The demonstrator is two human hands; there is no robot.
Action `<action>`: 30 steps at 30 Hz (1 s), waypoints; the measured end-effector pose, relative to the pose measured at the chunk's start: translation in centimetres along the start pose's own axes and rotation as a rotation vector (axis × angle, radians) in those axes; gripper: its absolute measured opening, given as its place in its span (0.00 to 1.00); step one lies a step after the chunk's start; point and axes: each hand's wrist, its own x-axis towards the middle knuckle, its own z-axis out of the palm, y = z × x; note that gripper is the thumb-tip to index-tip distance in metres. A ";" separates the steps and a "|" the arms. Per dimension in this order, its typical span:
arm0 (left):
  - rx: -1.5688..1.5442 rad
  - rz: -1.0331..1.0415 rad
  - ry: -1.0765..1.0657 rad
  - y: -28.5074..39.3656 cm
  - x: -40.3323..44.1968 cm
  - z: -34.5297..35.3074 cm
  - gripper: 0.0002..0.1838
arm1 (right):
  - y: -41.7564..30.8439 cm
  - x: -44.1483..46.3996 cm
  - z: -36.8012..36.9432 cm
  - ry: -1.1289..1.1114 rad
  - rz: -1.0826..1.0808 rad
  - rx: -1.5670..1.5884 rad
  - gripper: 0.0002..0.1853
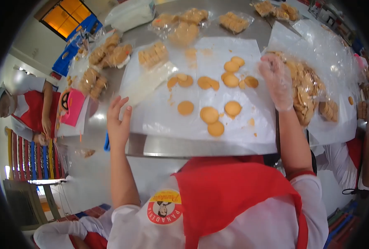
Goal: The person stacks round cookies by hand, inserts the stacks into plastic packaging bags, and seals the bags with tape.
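My left hand (119, 116) is bare, with its fingers apart and nothing in it, beside an empty clear plastic bag (151, 85) on the white paper (159, 122). My right hand (276, 83), in a clear glove, has its fingers curled at the paper's right edge; what they hold, if anything, is hidden. It is near a large heap of cookies (305, 85) in clear plastic. Between my hands lie several loose round cookies, among them a pair (209, 115) and a single one (185, 108), with crumbs. A packed bag of cookies (153, 54) sits at the paper's upper left.
More bagged cookies (234, 21) lie along the back of the metal table (172, 150). A plastic tub (130, 14) stands at the back left. Left of me are a pink item (73, 108) and a co-worker (31, 99); another person's arm (368, 145) is at the right.
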 end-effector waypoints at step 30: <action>0.476 0.056 0.204 -1.1 -4.2 2.2 0.20 | 0.8 -0.6 -0.3 -0.311 0.206 0.444 0.11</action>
